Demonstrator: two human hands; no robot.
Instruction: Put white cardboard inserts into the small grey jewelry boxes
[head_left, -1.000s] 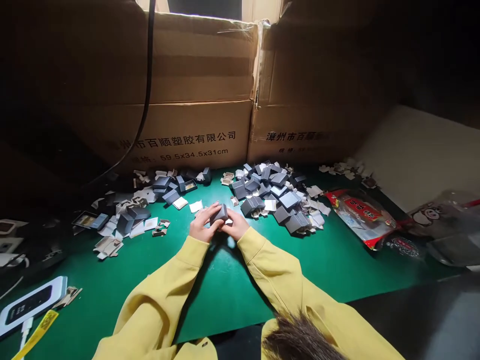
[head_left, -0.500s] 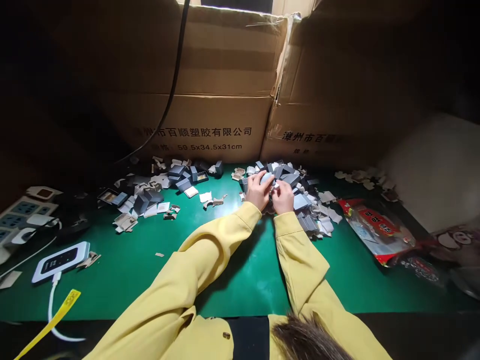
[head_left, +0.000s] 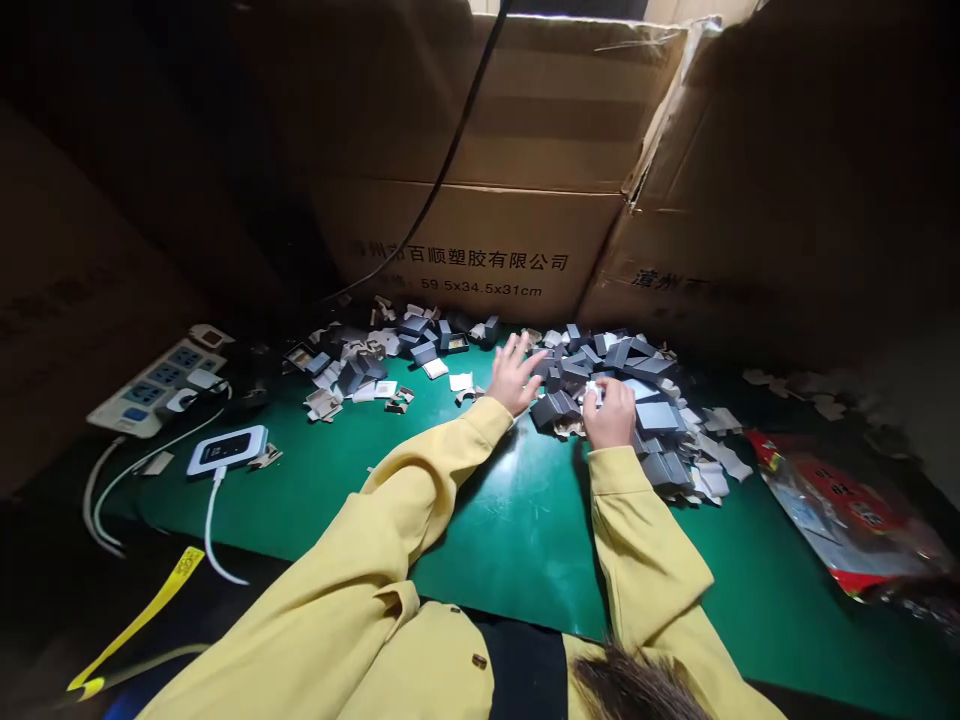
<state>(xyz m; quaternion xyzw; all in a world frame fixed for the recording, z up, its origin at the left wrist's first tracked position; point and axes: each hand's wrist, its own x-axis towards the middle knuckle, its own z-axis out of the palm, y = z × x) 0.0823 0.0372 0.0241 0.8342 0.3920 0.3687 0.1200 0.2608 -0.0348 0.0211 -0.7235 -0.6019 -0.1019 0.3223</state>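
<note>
My left hand (head_left: 514, 374) is spread with nothing in it, just above the green table at the left edge of a heap. My right hand (head_left: 612, 412) pinches a small white piece (head_left: 593, 391), which looks like crumpled paper or card, over the front of that heap. Many small dark grey boxes (head_left: 556, 408) and a lighter blue-grey one (head_left: 656, 417) make up the pile, mixed with torn white scraps (head_left: 712, 478). What lies under my right palm is hidden.
A second heap of grey boxes (head_left: 360, 374) and scraps lies to the left. Further left are a power strip (head_left: 154, 385) and a white device (head_left: 227, 450) with a cable. A red clear bag (head_left: 847, 510) lies right. Large cardboard cartons (head_left: 480, 230) stand behind.
My hands were close together at a blue-grey box and have come apart. The left has let go and opened; the right keeps a white piece. The view has turned left.
</note>
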